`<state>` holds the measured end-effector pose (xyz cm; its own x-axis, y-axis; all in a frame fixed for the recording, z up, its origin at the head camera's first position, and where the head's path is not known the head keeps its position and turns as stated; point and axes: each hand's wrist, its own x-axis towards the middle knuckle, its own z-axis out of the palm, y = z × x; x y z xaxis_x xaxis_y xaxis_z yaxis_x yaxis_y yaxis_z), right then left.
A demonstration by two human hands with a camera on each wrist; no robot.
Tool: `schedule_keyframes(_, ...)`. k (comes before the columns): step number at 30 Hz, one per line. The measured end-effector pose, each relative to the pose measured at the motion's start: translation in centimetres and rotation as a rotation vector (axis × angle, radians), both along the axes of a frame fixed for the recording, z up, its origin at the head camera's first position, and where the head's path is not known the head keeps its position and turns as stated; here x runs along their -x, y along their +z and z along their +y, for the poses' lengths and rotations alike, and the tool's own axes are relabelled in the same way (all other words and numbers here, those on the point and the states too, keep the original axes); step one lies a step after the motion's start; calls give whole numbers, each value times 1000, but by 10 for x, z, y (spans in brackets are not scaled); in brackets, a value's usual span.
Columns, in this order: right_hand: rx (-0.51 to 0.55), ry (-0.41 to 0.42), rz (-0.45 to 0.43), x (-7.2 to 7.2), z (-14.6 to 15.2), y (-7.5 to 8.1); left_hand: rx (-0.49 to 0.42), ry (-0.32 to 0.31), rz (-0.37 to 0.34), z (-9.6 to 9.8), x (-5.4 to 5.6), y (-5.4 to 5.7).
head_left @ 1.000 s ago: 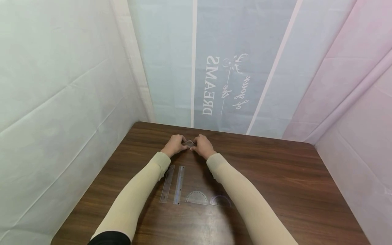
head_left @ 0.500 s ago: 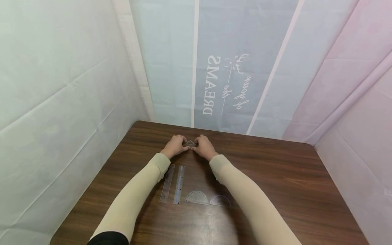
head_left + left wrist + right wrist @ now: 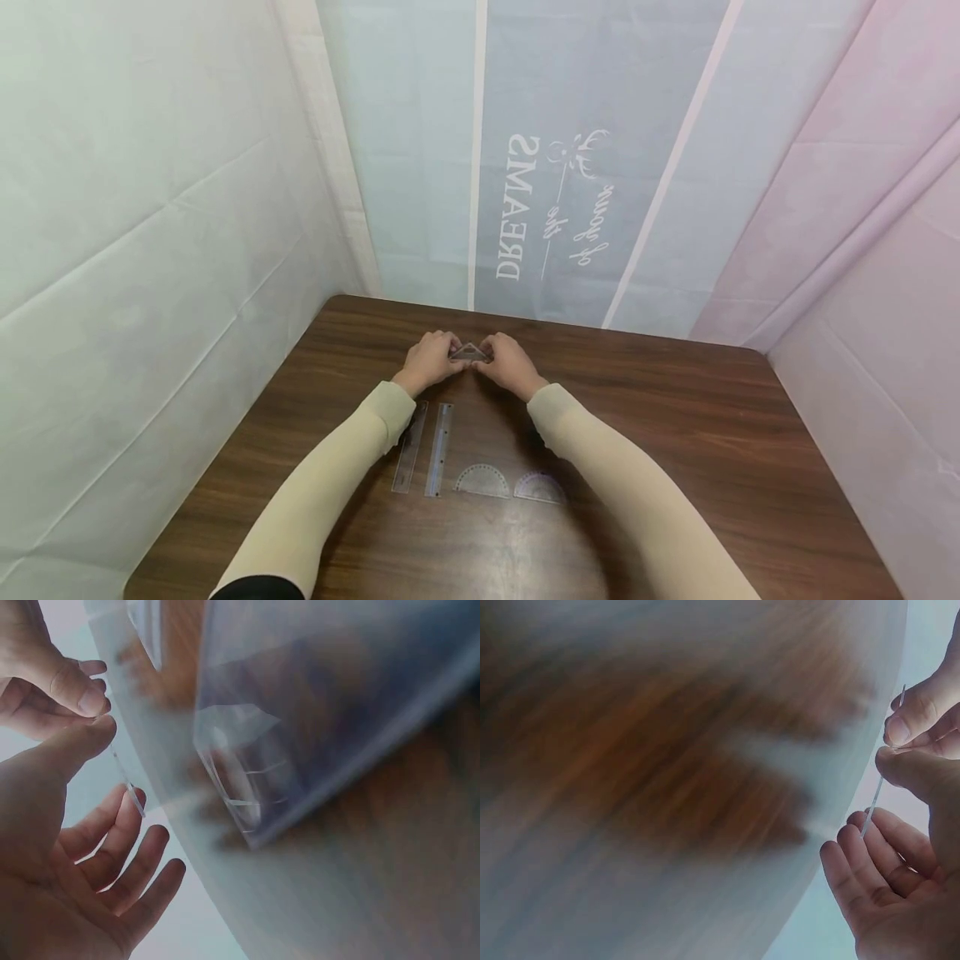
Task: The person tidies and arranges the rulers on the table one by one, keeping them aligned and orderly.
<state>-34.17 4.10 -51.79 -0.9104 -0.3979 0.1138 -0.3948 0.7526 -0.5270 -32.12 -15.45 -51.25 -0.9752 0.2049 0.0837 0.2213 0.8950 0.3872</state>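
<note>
Near the far edge of the table, a small clear set square (image 3: 470,353) is pinched between both hands, its right-angled corner pointing away from me. My left hand (image 3: 430,362) grips its left corner and my right hand (image 3: 512,367) its right corner, thumbs on the near side. Seen edge-on in the left wrist view, the set square (image 3: 124,771) is a thin line between thumb and fingers. The right wrist view likewise shows its thin edge (image 3: 873,801), with the thumbtips of both hands close together.
Two clear rulers lie side by side near my left sleeve, the left ruler (image 3: 408,454) partly under it and the right ruler (image 3: 439,450) beside it. Two protractors sit nearer me: a clear one (image 3: 482,482) and a purple-marked one (image 3: 538,488). Printed curtains (image 3: 420,208) enclose the table (image 3: 675,433).
Both hands have shifted slightly right with the set square, which shows more between the fingers. The right forearm has swung outward, uncovering more of the purple-marked protractor. The rulers and protractors stay put.
</note>
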Motion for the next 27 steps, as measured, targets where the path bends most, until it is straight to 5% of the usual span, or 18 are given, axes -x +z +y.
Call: schedule_keyframes(27, -4, 13, 57, -46, 63, 15, -15, -147, 136, 44, -31, 8)
